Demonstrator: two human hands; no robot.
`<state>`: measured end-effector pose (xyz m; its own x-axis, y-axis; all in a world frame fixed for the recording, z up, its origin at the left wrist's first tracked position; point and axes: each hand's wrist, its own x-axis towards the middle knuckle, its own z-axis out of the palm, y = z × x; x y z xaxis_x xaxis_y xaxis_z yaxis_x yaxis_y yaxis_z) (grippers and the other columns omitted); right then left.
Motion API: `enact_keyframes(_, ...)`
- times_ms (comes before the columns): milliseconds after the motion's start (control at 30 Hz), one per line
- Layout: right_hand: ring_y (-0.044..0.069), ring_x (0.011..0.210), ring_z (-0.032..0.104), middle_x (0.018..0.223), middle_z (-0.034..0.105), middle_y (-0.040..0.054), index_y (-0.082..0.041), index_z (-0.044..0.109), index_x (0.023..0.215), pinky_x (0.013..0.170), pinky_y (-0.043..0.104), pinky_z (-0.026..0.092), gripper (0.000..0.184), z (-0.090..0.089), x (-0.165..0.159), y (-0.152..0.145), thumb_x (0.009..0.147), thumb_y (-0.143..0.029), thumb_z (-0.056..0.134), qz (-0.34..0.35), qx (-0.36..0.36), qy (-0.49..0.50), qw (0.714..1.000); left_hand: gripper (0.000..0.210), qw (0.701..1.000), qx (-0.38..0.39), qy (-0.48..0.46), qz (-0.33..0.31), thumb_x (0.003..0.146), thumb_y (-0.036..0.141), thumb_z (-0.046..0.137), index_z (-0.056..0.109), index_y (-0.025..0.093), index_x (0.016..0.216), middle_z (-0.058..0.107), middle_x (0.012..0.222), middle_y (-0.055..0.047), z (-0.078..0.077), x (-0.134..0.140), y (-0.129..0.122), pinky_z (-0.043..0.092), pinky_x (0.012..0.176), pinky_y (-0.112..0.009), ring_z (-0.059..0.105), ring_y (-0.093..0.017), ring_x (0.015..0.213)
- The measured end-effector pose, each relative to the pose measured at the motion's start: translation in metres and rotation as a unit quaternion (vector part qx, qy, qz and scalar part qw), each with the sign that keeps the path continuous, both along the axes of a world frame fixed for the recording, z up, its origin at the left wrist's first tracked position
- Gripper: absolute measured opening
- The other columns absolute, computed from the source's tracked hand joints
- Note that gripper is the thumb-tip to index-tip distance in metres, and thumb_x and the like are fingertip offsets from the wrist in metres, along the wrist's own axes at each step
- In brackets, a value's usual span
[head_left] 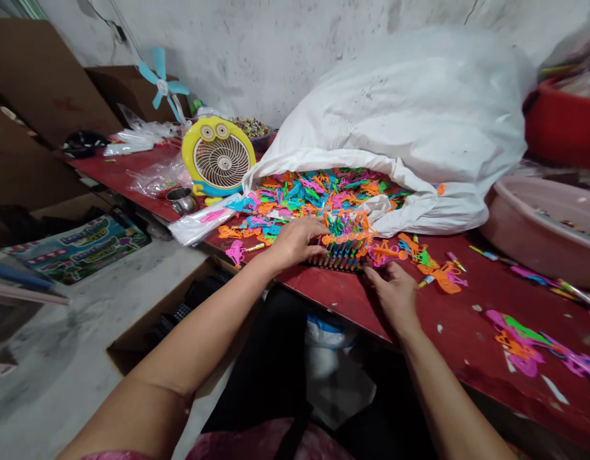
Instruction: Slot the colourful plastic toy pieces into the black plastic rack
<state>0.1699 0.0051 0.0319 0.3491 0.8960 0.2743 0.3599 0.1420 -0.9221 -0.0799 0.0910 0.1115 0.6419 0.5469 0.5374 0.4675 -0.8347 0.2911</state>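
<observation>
A dark rack point(337, 263) stands at the table's front edge, filled with rows of slim coloured tubes point(343, 246). Orange plastic pieces point(345, 237) top the front row, with other colours behind. My left hand point(299, 243) is closed on the rack's left end, fingers over its side. At the right lower corner, my right hand point(394, 292) grips the rack with thumb and fingertips; part of that hold is hidden. Loose plastic cutouts point(318, 188) in pink, orange, green and blue spill from a white sack point(400, 121) just behind the rack.
On the red table point(333, 291) stand a yellow fan point(223, 156), a metal cup point(181, 200) and plastic bags point(199, 222). A pink basin point(548, 230) and a red tub point(563, 124) are at right. More cutouts point(520, 342) lie near the right. An open carton point(180, 313) sits below left.
</observation>
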Motion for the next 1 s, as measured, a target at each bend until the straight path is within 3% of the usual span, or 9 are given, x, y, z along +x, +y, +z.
enact_keyframes(167, 0.016, 0.066, 0.055, 0.075, 0.066, 0.0021, -0.016, 0.066, 0.086, 0.063, 0.027, 0.041, 0.029, 0.005, -0.003, -0.003, 0.08, -0.044, 0.065, 0.003, 0.017, -0.092, 0.996, 0.035, 1.0, -0.013, 0.011, 0.006, 0.076, 0.029, 0.08, 0.069, 0.02, 0.107, 0.071, 0.112, -0.009, 0.004, 0.0, -0.002, 0.049, 0.099, -0.042, 0.06, -0.027, 0.119)
enact_keyframes(333, 0.014, 0.059, 0.043, 0.064, 0.053, -0.0014, -0.02, 0.053, 0.07, 0.06, 0.026, 0.032, 0.025, 0.014, -0.007, -0.003, 0.085, -0.04, 0.056, 0.003, 0.037, -0.243, 0.969, 0.035, 1.0, -0.022, 0.015, 0.005, 0.077, 0.027, 0.079, 0.067, 0.02, 0.109, 0.07, 0.114, -0.008, 0.008, 0.0, -0.005, 0.048, 0.099, -0.041, 0.06, -0.026, 0.118)
enact_keyframes(433, 0.015, 0.063, 0.046, 0.07, 0.054, 0.0004, -0.021, 0.052, 0.075, 0.061, 0.026, 0.033, 0.021, 0.016, -0.01, -0.003, 0.089, -0.035, 0.05, 0.019, 0.036, -0.264, 0.964, 0.034, 0.998, -0.028, 0.053, 0.015, 0.079, 0.029, 0.077, 0.066, 0.019, 0.11, 0.069, 0.113, -0.008, 0.018, -0.002, -0.011, 0.048, 0.096, -0.039, 0.061, -0.025, 0.113)
enact_keyframes(533, 0.017, 0.069, 0.049, 0.075, 0.054, 0.0027, -0.021, 0.052, 0.077, 0.065, 0.027, 0.034, 0.02, 0.014, -0.011, -0.003, 0.092, -0.033, 0.046, 0.021, 0.043, -0.297, 0.954, 0.04, 0.995, -0.01, 0.094, 0.042, 0.081, 0.041, 0.073, 0.065, 0.018, 0.113, 0.068, 0.11, -0.01, 0.035, 0.001, -0.022, 0.046, 0.093, -0.04, 0.062, -0.027, 0.108)
enact_keyframes(700, 0.02, 0.072, 0.052, 0.08, 0.057, 0.0062, -0.019, 0.056, 0.082, 0.066, 0.029, 0.035, 0.019, 0.011, -0.005, 0.003, 0.092, -0.03, 0.044, 0.035, 0.019, -0.37, 0.928, 0.038, 0.993, 0.051, 0.103, 0.033, 0.088, 0.046, 0.063, 0.065, 0.019, 0.115, 0.066, 0.112, -0.01, 0.053, 0.04, -0.038, 0.042, 0.094, -0.04, 0.058, -0.027, 0.109)
enact_keyframes(867, 0.022, 0.078, 0.06, 0.089, 0.066, 0.0113, -0.015, 0.061, 0.094, 0.065, 0.028, 0.034, 0.021, 0.013, -0.003, 0.011, 0.093, -0.026, 0.043, 0.05, -0.053, -0.398, 0.914, 0.03, 0.987, 0.065, 0.145, 0.039, 0.089, 0.045, 0.061, 0.071, 0.021, 0.105, 0.067, 0.099, -0.008, 0.046, 0.087, -0.029, 0.041, 0.089, -0.04, 0.058, -0.027, 0.102)
enact_keyframes(1000, 0.022, 0.075, 0.061, 0.088, 0.069, 0.0115, -0.015, 0.061, 0.092, 0.062, 0.028, 0.031, 0.019, 0.018, -0.005, 0.015, 0.094, -0.025, 0.046, 0.064, -0.107, -0.432, 0.893, 0.023, 0.981, 0.048, 0.182, 0.056, 0.092, 0.037, 0.057, 0.073, 0.02, 0.089, 0.067, 0.094, -0.007, 0.044, 0.096, -0.021, 0.04, 0.087, -0.041, 0.061, -0.026, 0.097)
